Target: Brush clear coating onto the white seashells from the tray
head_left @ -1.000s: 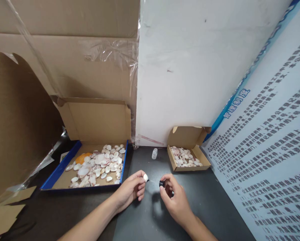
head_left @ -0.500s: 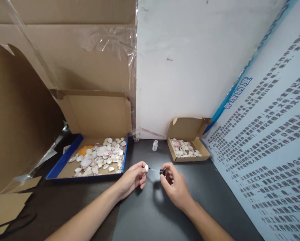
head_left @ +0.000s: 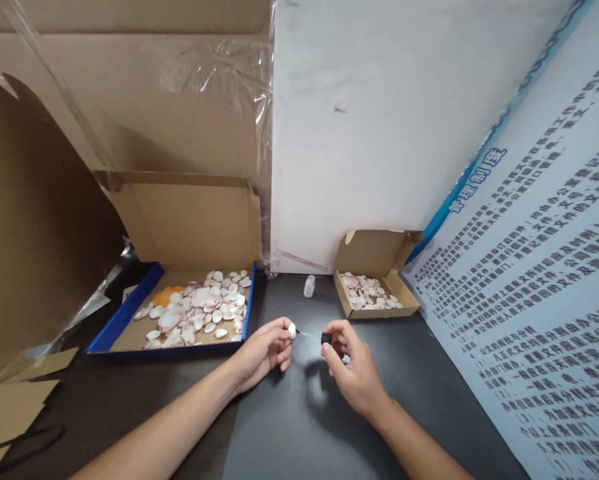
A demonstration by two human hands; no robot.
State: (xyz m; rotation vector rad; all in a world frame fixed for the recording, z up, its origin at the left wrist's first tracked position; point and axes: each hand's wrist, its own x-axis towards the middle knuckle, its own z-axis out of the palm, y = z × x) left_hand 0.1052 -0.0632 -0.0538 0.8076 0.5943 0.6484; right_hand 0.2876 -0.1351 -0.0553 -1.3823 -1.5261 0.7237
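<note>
Between the thumb and fingers of my left hand is a small white seashell. My right hand pinches a brush cap, black, with a thin clear stem that runs left to a dark tip. That tip is right at the shell's edge; whether it touches, I cannot tell. Behind both hands a small clear bottle with a pale label stands upright on the dark table, its top uncapped.
At left lies a blue-edged cardboard box, lid up, holding many shells and something orange. A smaller brown box of shells stands at the back right. Cardboard, a white panel and a printed poster wall in the table.
The brush cap has shifted very slightly right and up in my right hand. My left hand keeps the shell in nearly the same place. The whole view has tilted a little.
</note>
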